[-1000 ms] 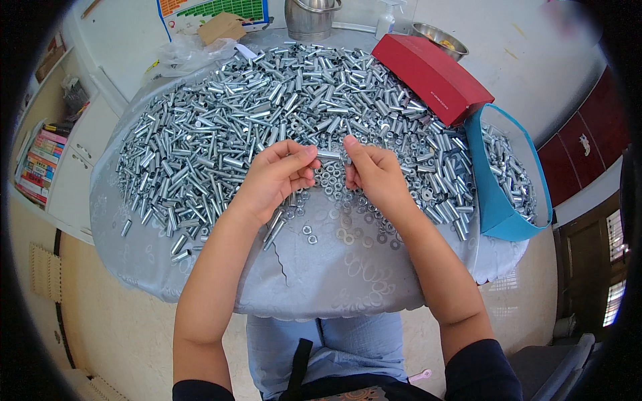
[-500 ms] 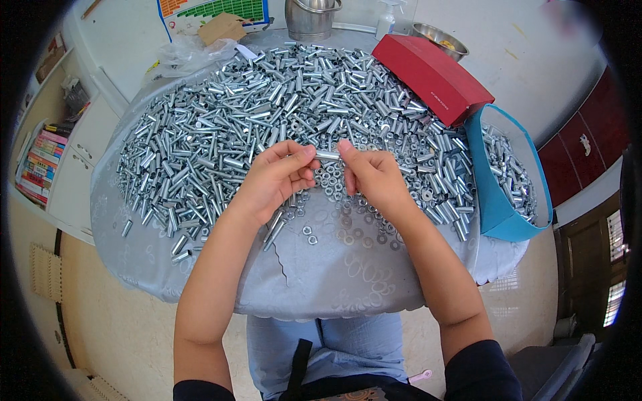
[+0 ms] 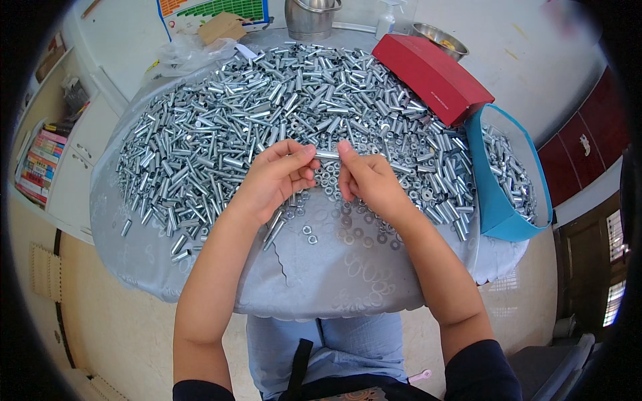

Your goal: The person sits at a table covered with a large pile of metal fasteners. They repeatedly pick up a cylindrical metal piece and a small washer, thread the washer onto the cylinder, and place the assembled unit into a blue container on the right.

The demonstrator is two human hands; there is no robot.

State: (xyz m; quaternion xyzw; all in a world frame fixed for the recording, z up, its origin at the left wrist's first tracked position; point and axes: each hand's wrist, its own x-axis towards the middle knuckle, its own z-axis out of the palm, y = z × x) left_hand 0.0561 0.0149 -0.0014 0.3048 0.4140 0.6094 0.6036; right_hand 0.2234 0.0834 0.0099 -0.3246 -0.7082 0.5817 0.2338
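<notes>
Between my two hands lies a short shiny metal sleeve (image 3: pixel 327 155), held level above the pile. My left hand (image 3: pixel 284 170) pinches its left end with thumb and forefinger, the other fingers curled loosely. At the right end, my right hand (image 3: pixel 370 179) is closed with thumb and forefinger on the sleeve. Whether a bolt sits inside it is too small to tell. Beneath and beyond the hands spreads a big heap of metal sleeves and bolts (image 3: pixel 221 123). Loose nuts (image 3: pixel 309 235) and flat washers (image 3: pixel 358 233) lie nearer to me.
A grey patterned tablecloth (image 3: pixel 321 287) covers the table. On the right stand a red box (image 3: pixel 435 77) and a blue bin (image 3: pixel 511 224) filled with metal parts. Along the back are a metal pail (image 3: pixel 309 23), a spray bottle (image 3: pixel 386 20), a steel bowl (image 3: pixel 428 31) and a plastic bag (image 3: pixel 190 57).
My right hand's fingers have shifted slightly left along the sleeve and curled in a little. My left hand has stayed in place.
</notes>
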